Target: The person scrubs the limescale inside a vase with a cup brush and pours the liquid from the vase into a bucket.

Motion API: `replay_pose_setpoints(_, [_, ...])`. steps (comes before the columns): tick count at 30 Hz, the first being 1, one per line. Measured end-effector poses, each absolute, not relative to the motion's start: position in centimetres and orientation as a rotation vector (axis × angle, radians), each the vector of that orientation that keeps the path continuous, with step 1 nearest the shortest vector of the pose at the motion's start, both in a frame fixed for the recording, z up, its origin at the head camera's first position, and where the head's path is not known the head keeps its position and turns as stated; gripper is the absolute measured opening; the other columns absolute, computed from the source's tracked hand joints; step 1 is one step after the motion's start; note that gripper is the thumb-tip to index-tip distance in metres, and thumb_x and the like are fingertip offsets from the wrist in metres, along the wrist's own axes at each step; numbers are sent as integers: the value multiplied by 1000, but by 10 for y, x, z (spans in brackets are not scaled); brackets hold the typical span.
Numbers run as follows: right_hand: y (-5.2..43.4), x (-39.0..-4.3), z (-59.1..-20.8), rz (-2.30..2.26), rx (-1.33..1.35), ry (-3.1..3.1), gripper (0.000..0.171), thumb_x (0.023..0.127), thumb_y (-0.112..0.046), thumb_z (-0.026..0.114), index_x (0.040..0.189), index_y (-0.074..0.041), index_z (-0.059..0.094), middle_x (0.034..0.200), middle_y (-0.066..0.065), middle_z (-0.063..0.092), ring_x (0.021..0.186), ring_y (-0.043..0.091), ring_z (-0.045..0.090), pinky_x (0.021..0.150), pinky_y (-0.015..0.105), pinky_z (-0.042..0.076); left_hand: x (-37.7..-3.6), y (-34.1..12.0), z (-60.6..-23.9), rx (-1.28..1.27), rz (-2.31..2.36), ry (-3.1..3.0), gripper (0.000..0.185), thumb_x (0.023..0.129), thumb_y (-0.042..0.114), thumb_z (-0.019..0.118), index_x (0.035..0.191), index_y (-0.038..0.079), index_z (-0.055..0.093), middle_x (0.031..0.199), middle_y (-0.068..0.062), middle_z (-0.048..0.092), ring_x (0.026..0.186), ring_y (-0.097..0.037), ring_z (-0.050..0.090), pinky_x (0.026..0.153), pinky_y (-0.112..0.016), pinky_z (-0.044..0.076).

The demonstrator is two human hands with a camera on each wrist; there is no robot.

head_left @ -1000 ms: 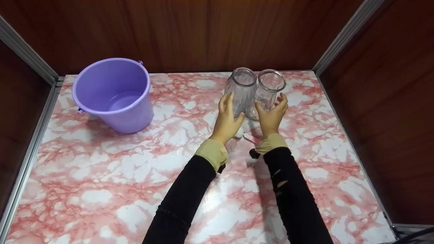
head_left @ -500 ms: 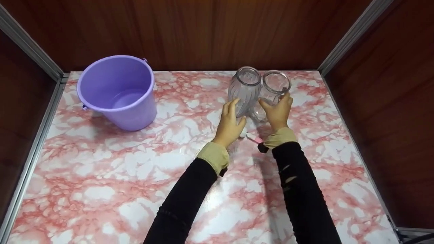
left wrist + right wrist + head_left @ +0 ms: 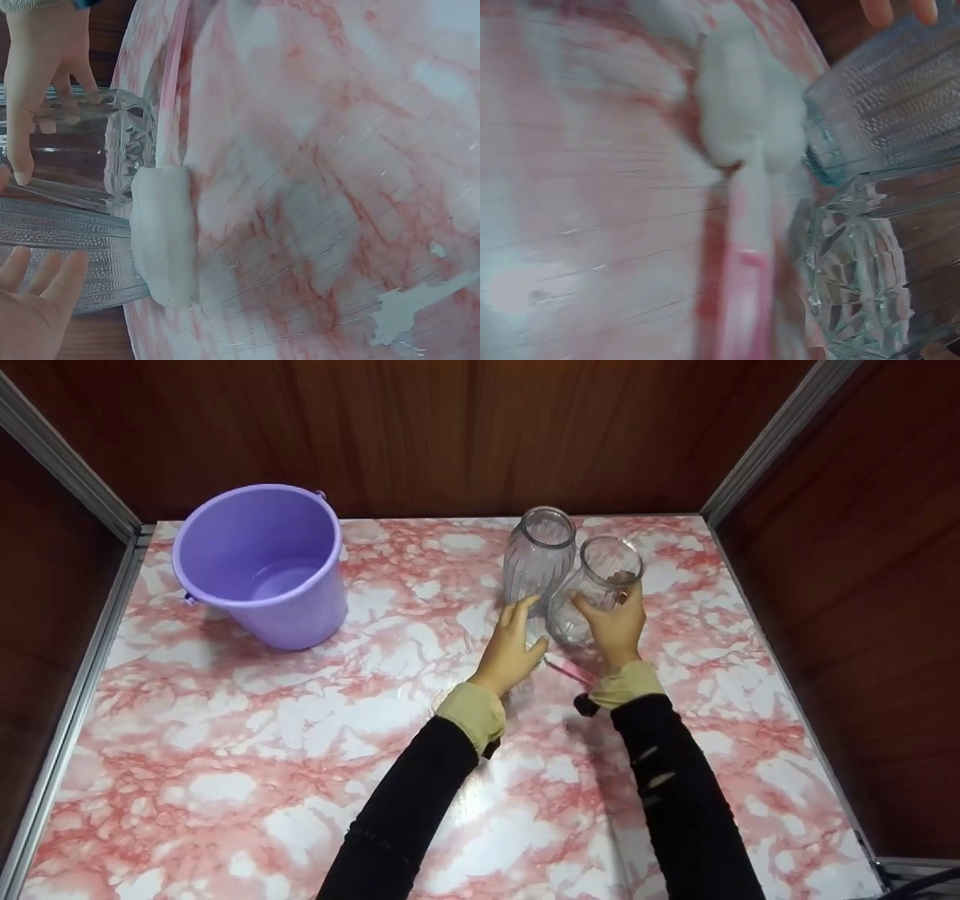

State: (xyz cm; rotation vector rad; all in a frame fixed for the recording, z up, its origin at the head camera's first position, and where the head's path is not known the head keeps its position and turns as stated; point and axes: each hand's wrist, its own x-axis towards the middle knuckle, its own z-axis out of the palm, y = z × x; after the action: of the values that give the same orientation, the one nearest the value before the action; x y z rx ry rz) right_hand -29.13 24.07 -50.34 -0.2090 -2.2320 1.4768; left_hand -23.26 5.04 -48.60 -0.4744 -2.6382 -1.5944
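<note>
Two glass jars and a person's hands on a marbled tabletop (image 3: 262, 735), all places given relative to the ribbed jar (image 3: 538, 566), which stands near the wooden back panel (image 3: 420, 435). The smooth clear jar (image 3: 592, 589), open-mouthed and with a faceted base, is just to the right of the ribbed jar and slightly nearer the person; whether its base touches the tabletop cannot be told. The right hand (image 3: 619, 622) grasps this clear jar, thumb on the side facing the ribbed jar and fingers around the opposite side. The left hand (image 3: 510, 652), on the person's side of the ribbed jar, is free of any grip, its fingers extended toward the glass and its thumb spread; contact with the glass cannot be confirmed. The pink-handled tool (image 3: 746, 300) lies in front of the ribbed jar, its bulky white head (image 3: 731, 90) close to that jar's base and its handle running off to the right. The purple bucket (image 3: 292, 615) stands upright, well to the left of the ribbed jar
</note>
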Motion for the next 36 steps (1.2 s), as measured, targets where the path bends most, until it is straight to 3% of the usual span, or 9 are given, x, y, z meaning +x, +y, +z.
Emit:
replay_pose_setpoints(8, [232,-265,-497,1552,-118,-2124,75,73,-22,91,134,-4,53,127,9,61,110,17,52,94,36,44,-226,54,-483,-542,-1655,-2621,79,91,14,75,156,10,31,155,-19,34,141,-34,40,118,-41,36])
replay_pose_setpoints(19, [205,-234,-484,1678,-78,-2013,72,73,-3,87,134,5,50,134,19,54,115,20,47,97,35,36,-218,50,-483,-674,-1700,-2519,105,80,22,88,161,15,21,164,-11,23,150,-28,26,122,-40,27])
replay_pose_setpoints(24, [193,-224,-484,1703,-37,-2030,76,72,-2,87,137,4,48,136,18,53,121,22,48,101,34,37,-216,42,-484,-727,-1681,-2487,113,75,24,91,161,11,19,163,-11,26,150,-26,24,123,-36,22])
replay_pose_setpoints(36, [159,-202,-488,1821,53,-2059,92,68,-10,92,146,-1,45,137,16,54,120,28,53,106,43,45,-207,10,-493,-757,-1641,-2460,121,68,19,95,159,0,17,160,-21,27,148,-33,30,123,-35,24])
